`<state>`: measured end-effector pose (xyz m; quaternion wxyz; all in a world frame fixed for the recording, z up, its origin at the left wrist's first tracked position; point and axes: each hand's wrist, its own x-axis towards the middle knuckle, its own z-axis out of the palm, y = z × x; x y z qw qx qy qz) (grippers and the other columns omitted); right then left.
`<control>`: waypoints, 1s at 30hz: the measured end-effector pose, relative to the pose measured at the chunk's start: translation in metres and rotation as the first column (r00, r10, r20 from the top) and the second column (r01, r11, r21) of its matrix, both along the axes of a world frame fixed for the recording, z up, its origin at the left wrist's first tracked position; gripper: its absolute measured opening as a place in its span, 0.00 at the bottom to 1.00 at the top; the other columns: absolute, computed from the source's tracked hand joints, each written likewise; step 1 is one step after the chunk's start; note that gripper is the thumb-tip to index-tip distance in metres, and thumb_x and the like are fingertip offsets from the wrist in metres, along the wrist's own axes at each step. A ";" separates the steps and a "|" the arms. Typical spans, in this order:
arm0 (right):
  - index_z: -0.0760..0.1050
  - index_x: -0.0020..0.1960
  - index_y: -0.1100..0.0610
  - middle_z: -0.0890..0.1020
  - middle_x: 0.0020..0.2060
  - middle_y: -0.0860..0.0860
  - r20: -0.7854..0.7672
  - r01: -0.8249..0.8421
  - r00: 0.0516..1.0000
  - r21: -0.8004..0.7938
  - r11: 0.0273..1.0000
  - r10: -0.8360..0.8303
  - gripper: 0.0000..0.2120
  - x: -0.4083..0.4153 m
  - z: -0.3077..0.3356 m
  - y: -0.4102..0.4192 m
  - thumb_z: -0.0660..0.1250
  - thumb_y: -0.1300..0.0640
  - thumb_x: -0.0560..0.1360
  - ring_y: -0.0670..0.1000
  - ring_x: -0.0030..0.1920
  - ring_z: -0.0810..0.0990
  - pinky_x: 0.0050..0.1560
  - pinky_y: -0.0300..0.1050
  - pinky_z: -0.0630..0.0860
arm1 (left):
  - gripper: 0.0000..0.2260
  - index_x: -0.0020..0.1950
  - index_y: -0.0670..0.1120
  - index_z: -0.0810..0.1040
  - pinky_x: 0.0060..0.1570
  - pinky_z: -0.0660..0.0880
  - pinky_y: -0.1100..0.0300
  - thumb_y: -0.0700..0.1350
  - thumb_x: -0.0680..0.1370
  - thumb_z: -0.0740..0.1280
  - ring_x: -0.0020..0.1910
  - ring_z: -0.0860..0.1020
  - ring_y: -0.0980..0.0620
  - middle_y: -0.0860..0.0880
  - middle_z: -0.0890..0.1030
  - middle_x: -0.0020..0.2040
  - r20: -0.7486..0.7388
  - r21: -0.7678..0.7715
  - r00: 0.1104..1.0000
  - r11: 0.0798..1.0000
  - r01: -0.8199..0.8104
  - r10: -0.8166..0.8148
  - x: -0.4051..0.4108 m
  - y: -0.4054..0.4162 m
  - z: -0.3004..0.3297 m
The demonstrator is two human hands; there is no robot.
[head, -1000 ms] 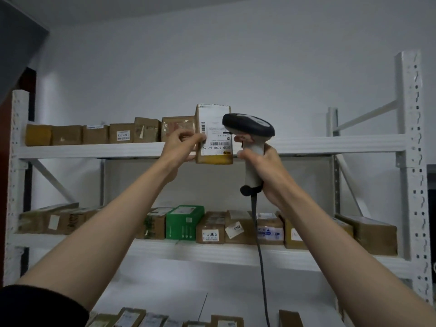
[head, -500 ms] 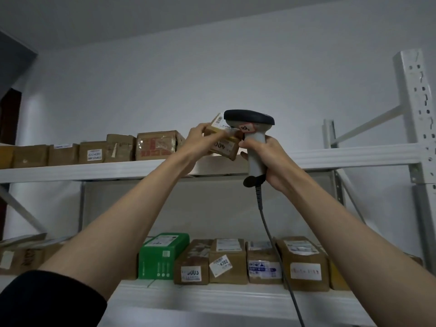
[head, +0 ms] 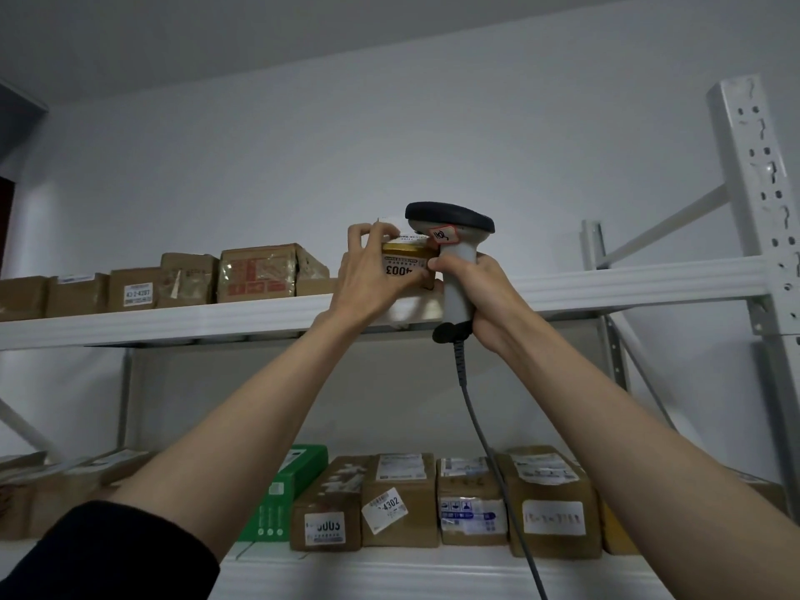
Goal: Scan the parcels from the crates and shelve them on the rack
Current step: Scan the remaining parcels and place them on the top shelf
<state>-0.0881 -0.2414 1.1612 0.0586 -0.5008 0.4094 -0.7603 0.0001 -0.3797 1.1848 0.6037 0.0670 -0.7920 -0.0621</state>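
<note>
A small brown parcel [head: 404,259] with a white label reading 4003 upside down sits at the front edge of the rack's top shelf [head: 627,285]. My left hand [head: 372,270] grips it, fingers over its top and left side. My right hand [head: 474,296] holds the grey handle of a barcode scanner [head: 450,236] right beside the parcel, its dark head above the box. The scanner's cable [head: 485,439] hangs down between my arms. The parcel's right side is hidden behind the scanner.
Several brown parcels [head: 259,272] line the top shelf to the left of my hands. The lower shelf holds a green box [head: 290,491] and several labelled cartons [head: 398,500]. A white perforated upright [head: 762,201] stands at the right.
The parcel has gone from tilted in the air to resting on the top shelf's edge. Both hands rose slightly, and the view tilted upward.
</note>
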 end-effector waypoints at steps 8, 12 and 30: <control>0.80 0.46 0.58 0.84 0.31 0.49 0.014 0.011 1.000 -0.006 1.000 -0.011 0.02 -0.001 -0.004 0.002 0.69 0.62 0.76 0.45 0.28 0.81 0.25 0.40 0.75 | 0.31 0.60 0.49 0.73 0.54 0.74 0.49 0.67 0.67 0.75 0.58 0.71 0.43 0.51 0.65 0.59 0.008 0.018 0.991 0.991 -0.131 0.131 -0.015 -0.004 0.002; 0.78 0.44 0.55 0.77 0.29 0.48 0.000 0.183 0.983 0.003 0.983 -0.183 0.03 -0.010 -0.016 0.001 0.71 0.60 0.75 0.42 0.25 0.74 0.24 0.37 0.70 | 0.30 0.60 0.48 0.73 0.54 0.70 0.50 0.66 0.69 0.72 0.56 0.67 0.43 0.49 0.63 0.58 0.047 -0.013 0.968 0.969 -0.246 0.247 -0.026 -0.006 0.013; 0.78 0.50 0.60 0.80 0.40 0.52 -0.004 0.298 0.954 0.031 0.954 -0.298 0.05 -0.031 -0.035 0.000 0.69 0.62 0.74 0.50 0.41 0.77 0.43 0.45 0.70 | 0.23 0.77 0.53 0.66 0.74 0.53 0.37 0.47 0.81 0.51 0.73 0.63 0.36 0.44 0.71 0.72 0.505 0.065 0.791 0.899 -0.433 0.344 -0.053 -0.066 0.049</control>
